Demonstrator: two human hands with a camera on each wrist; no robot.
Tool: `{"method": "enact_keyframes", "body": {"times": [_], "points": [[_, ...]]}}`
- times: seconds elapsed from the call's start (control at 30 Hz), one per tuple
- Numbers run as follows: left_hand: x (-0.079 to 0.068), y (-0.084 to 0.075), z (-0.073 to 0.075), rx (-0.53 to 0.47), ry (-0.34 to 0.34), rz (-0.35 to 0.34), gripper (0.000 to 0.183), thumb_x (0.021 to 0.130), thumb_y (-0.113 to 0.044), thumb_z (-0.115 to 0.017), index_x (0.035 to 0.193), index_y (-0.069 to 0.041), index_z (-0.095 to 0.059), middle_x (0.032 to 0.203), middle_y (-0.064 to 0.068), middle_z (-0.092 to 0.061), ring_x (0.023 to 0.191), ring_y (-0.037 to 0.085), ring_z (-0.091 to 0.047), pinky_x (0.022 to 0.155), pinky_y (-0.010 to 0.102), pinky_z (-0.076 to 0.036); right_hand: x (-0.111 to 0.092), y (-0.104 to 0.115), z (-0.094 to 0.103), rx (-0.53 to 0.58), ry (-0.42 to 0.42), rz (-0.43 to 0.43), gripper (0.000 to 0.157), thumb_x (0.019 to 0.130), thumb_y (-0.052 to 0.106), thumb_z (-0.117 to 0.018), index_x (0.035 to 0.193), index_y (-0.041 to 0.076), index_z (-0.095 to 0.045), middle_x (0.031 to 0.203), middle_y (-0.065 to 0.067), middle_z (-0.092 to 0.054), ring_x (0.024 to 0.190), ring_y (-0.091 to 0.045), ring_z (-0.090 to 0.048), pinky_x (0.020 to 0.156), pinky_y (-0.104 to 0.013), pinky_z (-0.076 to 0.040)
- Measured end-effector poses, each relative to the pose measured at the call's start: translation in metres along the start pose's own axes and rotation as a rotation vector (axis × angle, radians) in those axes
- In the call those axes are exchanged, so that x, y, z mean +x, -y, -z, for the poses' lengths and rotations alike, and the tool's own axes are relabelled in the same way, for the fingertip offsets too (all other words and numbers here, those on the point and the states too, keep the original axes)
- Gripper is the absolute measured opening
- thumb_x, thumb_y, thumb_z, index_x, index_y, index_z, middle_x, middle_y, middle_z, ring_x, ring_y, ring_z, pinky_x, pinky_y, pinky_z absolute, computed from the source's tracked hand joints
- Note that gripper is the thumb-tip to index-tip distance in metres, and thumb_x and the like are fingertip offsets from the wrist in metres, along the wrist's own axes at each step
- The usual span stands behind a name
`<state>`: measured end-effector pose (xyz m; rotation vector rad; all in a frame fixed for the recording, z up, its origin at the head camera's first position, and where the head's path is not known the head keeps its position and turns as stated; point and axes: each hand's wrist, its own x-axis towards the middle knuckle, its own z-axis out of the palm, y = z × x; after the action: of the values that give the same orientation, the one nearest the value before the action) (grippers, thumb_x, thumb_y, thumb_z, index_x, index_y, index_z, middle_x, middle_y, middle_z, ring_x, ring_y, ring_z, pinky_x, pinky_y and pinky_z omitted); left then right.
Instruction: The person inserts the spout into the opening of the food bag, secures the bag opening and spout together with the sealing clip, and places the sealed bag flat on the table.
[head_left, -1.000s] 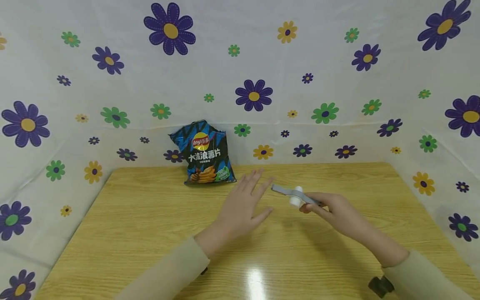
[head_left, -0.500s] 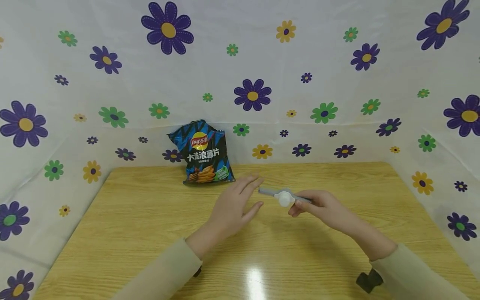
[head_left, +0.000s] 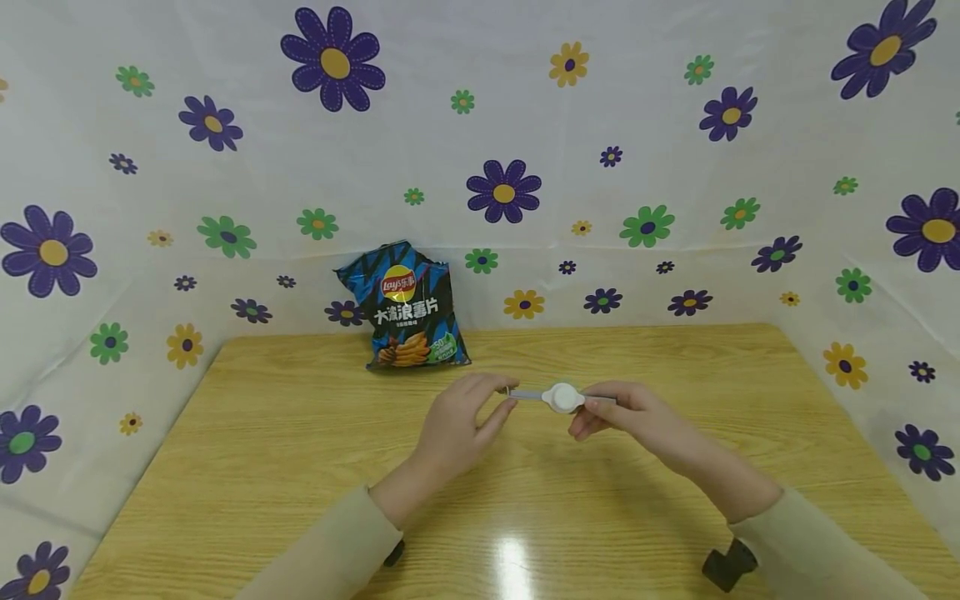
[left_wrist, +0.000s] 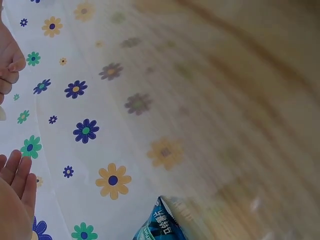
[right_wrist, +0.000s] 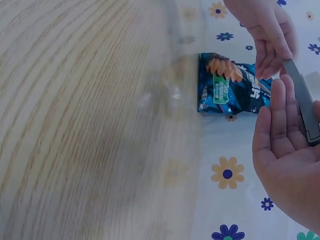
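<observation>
A slim grey bag clip (head_left: 527, 395) with a round white cap (head_left: 564, 397) at its middle is held level above the table in the head view. My right hand (head_left: 645, 421) grips its right end between thumb and fingers. At the opposite end, my left hand (head_left: 453, 425) pinches the tip with thumb and index finger. The right wrist view shows the grey bar (right_wrist: 300, 97) running from the right palm to the left thumb. In the left wrist view the clip is mostly out of frame. Behind the left hand stands a blue and black bag of potato chips (head_left: 408, 312).
The chip bag leans on a white cloth backdrop (head_left: 420, 150) printed with flowers, which encloses the back and sides. A wooden table (head_left: 300, 425) lies beneath the hands. Dark wrist mounts (head_left: 729, 565) hang below the sleeves.
The right hand has moved left with the clip, turning the white cap toward the head camera. The left hand's spread fingers have curled in and now pinch the clip's left end.
</observation>
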<state>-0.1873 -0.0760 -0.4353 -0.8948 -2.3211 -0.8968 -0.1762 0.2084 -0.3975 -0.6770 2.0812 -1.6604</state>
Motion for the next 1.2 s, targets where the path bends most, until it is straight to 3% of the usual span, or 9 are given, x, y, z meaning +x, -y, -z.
{"method": "enact_keyframes", "body": {"times": [0.13, 0.3, 0.5, 0.63, 0.8, 0.87, 1.03, 1.2], "points": [[-0.002, -0.002, -0.001, -0.131, -0.004, 0.105, 0.02, 0.098, -0.012, -0.077, 0.118, -0.006, -0.076, 0.109, 0.007, -0.081, 0.098, 0.02, -0.077, 0.089, 0.038, -0.065, 0.001, -0.002, -0.003, 0.027, 0.001, -0.002, 0.042, 0.116, 0.016, -0.044, 0.136, -0.019, -0.057, 0.105, 0.007, -0.078, 0.102, -0.013, -0.076, 0.101, -0.024, -0.058], [-0.002, -0.005, 0.002, -0.36, 0.026, 0.305, 0.02, 0.099, -0.01, -0.076, 0.118, -0.006, -0.077, 0.104, 0.008, -0.081, 0.095, 0.02, -0.077, 0.09, 0.033, -0.064, 0.004, -0.004, -0.006, 0.053, -0.005, -0.012, 0.043, 0.116, 0.015, -0.043, 0.135, -0.02, -0.057, 0.104, 0.008, -0.077, 0.101, -0.009, -0.075, 0.101, -0.025, -0.059], [0.0, -0.006, 0.007, -0.6, 0.05, 0.544, 0.019, 0.097, -0.002, -0.076, 0.115, 0.001, -0.077, 0.1, 0.017, -0.079, 0.084, 0.006, -0.073, 0.081, 0.019, -0.062, 0.008, -0.006, -0.01, 0.065, -0.04, -0.067, 0.041, 0.115, 0.017, -0.047, 0.133, -0.018, -0.059, 0.104, 0.007, -0.078, 0.099, -0.006, -0.075, 0.099, -0.024, -0.059], [0.003, -0.006, 0.011, -0.696, 0.058, 0.665, 0.02, 0.094, 0.004, -0.077, 0.114, 0.006, -0.076, 0.099, 0.021, -0.078, 0.08, 0.002, -0.072, 0.077, 0.017, -0.062, 0.009, -0.006, -0.011, 0.066, -0.067, -0.1, 0.041, 0.114, 0.02, -0.051, 0.132, -0.015, -0.062, 0.104, 0.008, -0.079, 0.1, -0.006, -0.075, 0.103, -0.028, -0.059], [0.002, -0.004, 0.016, -0.796, 0.107, 0.75, 0.024, 0.096, 0.002, -0.074, 0.119, 0.009, -0.073, 0.101, 0.014, -0.079, 0.084, 0.005, -0.075, 0.089, 0.03, -0.066, 0.009, -0.006, -0.012, 0.047, -0.082, -0.118, 0.04, 0.113, 0.02, -0.055, 0.132, -0.013, -0.064, 0.106, 0.003, -0.08, 0.104, -0.014, -0.076, 0.111, -0.046, -0.056], [0.001, -0.003, 0.017, -0.85, 0.118, 0.769, 0.025, 0.099, 0.001, -0.071, 0.122, 0.012, -0.071, 0.103, 0.014, -0.08, 0.084, 0.005, -0.076, 0.091, 0.034, -0.066, 0.009, -0.007, -0.013, 0.045, -0.085, -0.125, 0.039, 0.112, 0.019, -0.056, 0.132, -0.014, -0.064, 0.107, 0.001, -0.08, 0.103, -0.014, -0.077, 0.111, -0.047, -0.056], [0.0, 0.0, 0.017, -0.929, 0.11, 0.824, 0.025, 0.103, -0.002, -0.067, 0.12, 0.017, -0.069, 0.096, 0.011, -0.082, 0.08, 0.005, -0.077, 0.085, 0.028, -0.067, 0.01, -0.008, -0.016, 0.031, -0.086, -0.131, 0.037, 0.111, 0.014, -0.057, 0.131, -0.016, -0.063, 0.109, -0.008, -0.081, 0.099, -0.007, -0.076, 0.108, -0.045, -0.059], [0.0, -0.001, 0.016, -0.961, 0.098, 0.873, 0.028, 0.103, -0.004, -0.068, 0.118, 0.019, -0.069, 0.089, 0.007, -0.082, 0.077, 0.006, -0.078, 0.081, 0.026, -0.067, 0.012, -0.008, -0.02, -0.029, -0.117, -0.106, 0.036, 0.11, 0.012, -0.059, 0.132, -0.016, -0.062, 0.12, -0.027, -0.076, 0.105, -0.016, -0.077, 0.109, -0.048, -0.058]]}}
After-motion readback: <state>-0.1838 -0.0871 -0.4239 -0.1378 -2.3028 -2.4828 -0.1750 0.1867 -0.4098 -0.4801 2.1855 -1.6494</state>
